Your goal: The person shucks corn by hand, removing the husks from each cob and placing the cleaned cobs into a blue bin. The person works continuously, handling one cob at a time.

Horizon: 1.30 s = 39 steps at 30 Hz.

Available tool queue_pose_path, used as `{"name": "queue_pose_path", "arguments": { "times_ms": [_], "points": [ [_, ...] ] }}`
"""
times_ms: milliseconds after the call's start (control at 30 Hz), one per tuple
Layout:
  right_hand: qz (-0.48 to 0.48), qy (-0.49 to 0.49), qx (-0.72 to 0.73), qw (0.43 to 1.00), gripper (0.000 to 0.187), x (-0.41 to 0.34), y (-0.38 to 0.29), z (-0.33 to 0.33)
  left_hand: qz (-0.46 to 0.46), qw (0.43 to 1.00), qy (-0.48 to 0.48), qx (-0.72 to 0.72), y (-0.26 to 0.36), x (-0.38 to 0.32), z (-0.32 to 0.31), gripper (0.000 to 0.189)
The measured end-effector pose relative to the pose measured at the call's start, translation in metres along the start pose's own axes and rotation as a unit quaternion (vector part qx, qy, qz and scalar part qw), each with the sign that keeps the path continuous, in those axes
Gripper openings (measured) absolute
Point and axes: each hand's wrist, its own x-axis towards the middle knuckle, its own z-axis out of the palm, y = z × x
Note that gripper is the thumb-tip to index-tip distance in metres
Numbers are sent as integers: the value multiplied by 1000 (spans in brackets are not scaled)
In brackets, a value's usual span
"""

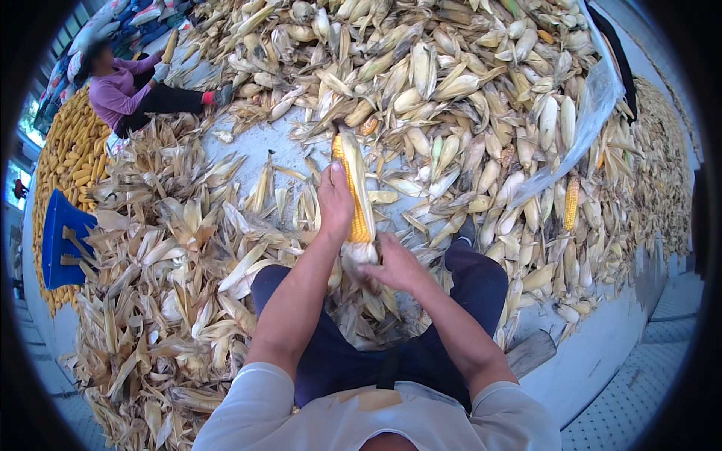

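Observation:
An ear of corn (356,197) stands tilted in front of me, its yellow kernels bare on the left and a pale husk still along its right side. My left hand (337,197) is closed around its middle, thumb on the kernels. At the ear's lower end, my right hand (395,265) is beside the husk bunched at the base, fingers bent; blur there hides whether it grips the husk. Loose dry husks (361,321) lie between my legs.
Unhusked corn (428,73) is heaped ahead and right, with plastic sheeting (592,118) over part. Husks (152,338) pile at left. A co-worker (121,90) sits upper left, by bare yellow ears (76,146) and a blue plastic container (59,242). A wooden log (530,354) lies right.

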Motion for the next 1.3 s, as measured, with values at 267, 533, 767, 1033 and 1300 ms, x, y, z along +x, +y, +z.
{"name": "queue_pose_path", "arguments": {
  "times_ms": [267,533,767,1033,1300],
  "points": [
    [-3,298,102,949,59,85,-34,-100,199,971,-90,98,16,-32,11,45],
    [37,147,711,687,46,85,-26,-68,7,998,-62,28,24,-27,-7,33],
    [139,252,743,605,46,89,-9,-69,404,820,101,392,53,-35,-22,36],
    [31,256,748,611,49,76,-31,-101,286,920,-157,219,29,-46,-8,64],
    [42,144,782,605,32,79,-27,-112,216,956,-195,-30,42,-42,-21,70]
  ]
}}
